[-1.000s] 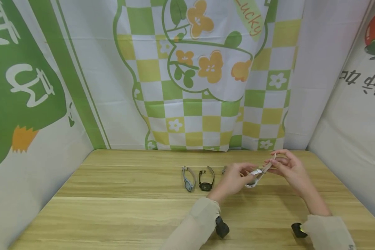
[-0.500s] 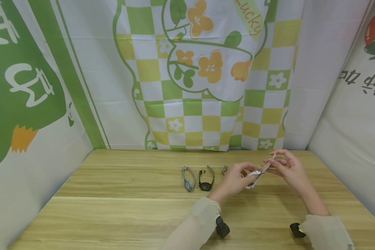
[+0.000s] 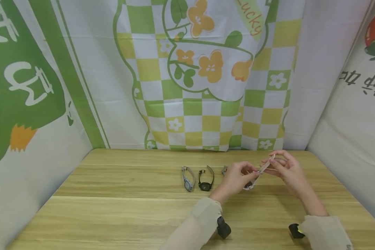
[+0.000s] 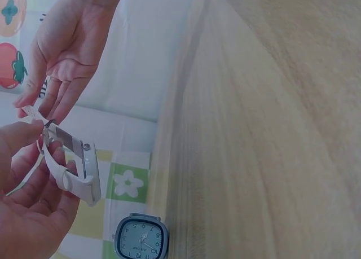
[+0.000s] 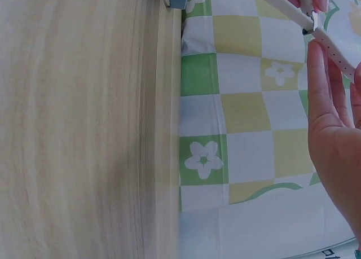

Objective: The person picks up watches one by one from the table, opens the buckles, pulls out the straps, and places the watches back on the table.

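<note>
A white wristwatch [image 4: 90,171] is held between both hands, its case hanging low beside the left fingers. My left hand [image 3: 236,177] pinches its band around the metal buckle, thumb and fingertips together. Above and to the right, my right hand [image 3: 288,170] grips the holed end of the strap [image 5: 337,55] between thumb and fingers. In the left wrist view, the strap passes at the dark buckle [image 4: 49,123] right by the left thumb tip. Most of the watch face is turned away or covered by the left hand in the head view.
Left of the hands, a grey-blue watch [image 3: 188,185] and a black watch [image 3: 205,186] rest on the wooden table [image 3: 128,215]. Another watch [image 3: 223,170] is mostly hidden behind the left hand. Patterned cloth [image 3: 193,114] hangs along the table's far edge.
My left fingertips have shifted slightly right onto the buckle, and the white part beside them is now mostly covered. The right hand stays almost in place on the strap end.
</note>
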Demonstrator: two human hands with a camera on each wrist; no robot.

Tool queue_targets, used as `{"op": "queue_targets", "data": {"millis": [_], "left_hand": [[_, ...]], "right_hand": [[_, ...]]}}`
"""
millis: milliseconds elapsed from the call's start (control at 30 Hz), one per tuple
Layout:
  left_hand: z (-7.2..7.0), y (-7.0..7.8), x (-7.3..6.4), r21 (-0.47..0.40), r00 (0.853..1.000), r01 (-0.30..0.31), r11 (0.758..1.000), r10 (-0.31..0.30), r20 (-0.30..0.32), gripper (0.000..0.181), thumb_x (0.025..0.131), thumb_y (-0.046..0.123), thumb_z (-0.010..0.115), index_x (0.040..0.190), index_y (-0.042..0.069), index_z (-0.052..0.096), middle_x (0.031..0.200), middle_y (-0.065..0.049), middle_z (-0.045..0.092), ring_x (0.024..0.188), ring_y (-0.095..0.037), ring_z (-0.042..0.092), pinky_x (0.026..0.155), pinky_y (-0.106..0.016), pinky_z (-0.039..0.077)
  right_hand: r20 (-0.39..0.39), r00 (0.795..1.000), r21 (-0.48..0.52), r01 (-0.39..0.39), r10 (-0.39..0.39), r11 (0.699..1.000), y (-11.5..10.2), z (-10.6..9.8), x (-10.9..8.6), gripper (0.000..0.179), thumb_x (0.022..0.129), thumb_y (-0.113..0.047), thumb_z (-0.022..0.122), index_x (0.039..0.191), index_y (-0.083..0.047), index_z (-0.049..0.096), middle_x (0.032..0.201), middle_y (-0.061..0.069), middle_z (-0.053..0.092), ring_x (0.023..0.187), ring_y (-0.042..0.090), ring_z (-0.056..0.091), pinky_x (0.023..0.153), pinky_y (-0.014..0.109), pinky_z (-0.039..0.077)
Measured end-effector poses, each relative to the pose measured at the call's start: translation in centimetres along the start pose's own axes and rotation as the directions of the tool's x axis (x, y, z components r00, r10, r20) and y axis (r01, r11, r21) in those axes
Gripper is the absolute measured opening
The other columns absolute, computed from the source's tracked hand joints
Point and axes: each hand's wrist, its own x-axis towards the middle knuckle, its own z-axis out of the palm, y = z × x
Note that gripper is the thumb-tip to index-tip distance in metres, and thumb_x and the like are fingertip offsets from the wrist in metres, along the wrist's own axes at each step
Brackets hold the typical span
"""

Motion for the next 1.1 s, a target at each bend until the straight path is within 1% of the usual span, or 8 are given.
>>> {"op": "queue_targets", "data": {"millis": [167,267,367,500,667,833,933,1100], "left_hand": [[-0.07,0.18,0.03,0.013,1.0,0.0,1.0,-0.001,0.017,0.012,0.101,0.014,0.074,0.107,0.004,0.077,0.093,-0.002,0.074,0.075,0.001,0.059,0.067,-0.017,0.051],[-0.1,0.16,0.05,0.016,0.999,0.008,1.0,-0.008,0.035,0.012,0.101,0.014,0.074,0.108,0.004,0.077,0.091,-0.001,0.073,0.075,-0.001,0.059,0.066,-0.017,0.051],[-0.1,0.04,0.11,0.011,0.999,0.021,1.0,-0.022,0.049,0.013,0.101,0.015,0.074,0.109,0.005,0.077,0.089,0.001,0.072,0.074,-0.002,0.06,0.064,-0.018,0.051],[-0.06,-0.13,0.17,-0.011,0.997,0.036,0.999,-0.036,0.063,0.014,0.1,0.015,0.074,0.111,0.006,0.077,0.089,0.002,0.071,0.073,-0.002,0.06,0.063,-0.019,0.052],[-0.04,-0.3,0.21,-0.063,0.995,0.052,0.997,-0.046,0.089,0.015,0.102,0.014,0.072,0.113,0.004,0.076,0.091,0.0,0.071,0.074,-0.002,0.061,0.064,-0.02,0.054],[-0.21,0.04,0.09,-0.124,0.99,0.092,0.988,-0.078,0.116,0.016,0.103,0.015,0.07,0.114,0.003,0.074,0.093,0.0,0.07,0.075,-0.004,0.062,0.065,-0.021,0.055],[-0.34,0.32,-0.03,-0.136,0.988,0.105,0.985,-0.088,0.125,0.016,0.104,0.014,0.069,0.114,0.002,0.072,0.095,-0.002,0.071,0.075,-0.006,0.062,0.066,-0.022,0.055],[-0.45,0.28,-0.06,-0.125,0.988,0.092,0.988,-0.076,0.132,0.016,0.105,0.014,0.068,0.114,0.002,0.069,0.098,-0.005,0.071,0.077,-0.006,0.062,0.069,-0.023,0.056]], "right_hand": [[-0.012,1.0,-0.009,-0.003,0.003,1.0,-0.04,-0.04,-0.04,0.027,0.108,0.008,0.048,0.116,-0.011,0.065,0.11,0.003,0.077,0.103,0.017,0.076,0.084,0.032,0.063],[-0.02,1.0,-0.013,-0.013,0.012,1.0,-0.06,-0.03,-0.05,0.027,0.108,0.008,0.049,0.116,-0.011,0.066,0.11,0.004,0.076,0.103,0.017,0.075,0.084,0.032,0.063],[-0.022,1.0,0.003,-0.02,0.02,1.0,-0.06,-0.03,-0.03,0.027,0.108,0.008,0.049,0.116,-0.011,0.066,0.11,0.006,0.076,0.103,0.016,0.075,0.085,0.031,0.063],[-0.017,1.0,0.039,-0.018,0.019,0.999,-0.07,-0.05,-0.04,0.027,0.108,0.008,0.048,0.117,-0.011,0.066,0.11,0.005,0.075,0.103,0.017,0.075,0.085,0.032,0.063],[-0.008,1.0,0.068,-0.009,0.009,0.998,-0.11,-0.09,-0.1,0.026,0.109,0.006,0.047,0.118,-0.01,0.065,0.11,0.004,0.075,0.103,0.017,0.075,0.085,0.032,0.063],[-0.019,1.0,0.078,-0.023,0.024,0.997,-0.15,-0.06,-0.12,0.025,0.11,0.004,0.047,0.118,-0.012,0.065,0.11,0.003,0.076,0.102,0.017,0.075,0.086,0.031,0.063],[-0.028,0.999,0.091,-0.035,0.037,0.995,-0.16,0.04,-0.13,0.024,0.11,0.003,0.048,0.118,-0.011,0.065,0.109,0.003,0.076,0.101,0.015,0.076,0.087,0.03,0.063],[-0.028,0.999,0.124,-0.033,0.037,0.992,-0.15,0.17,-0.14,0.023,0.11,0.002,0.048,0.118,-0.01,0.065,0.108,0.003,0.077,0.1,0.016,0.076,0.088,0.03,0.062]]}}
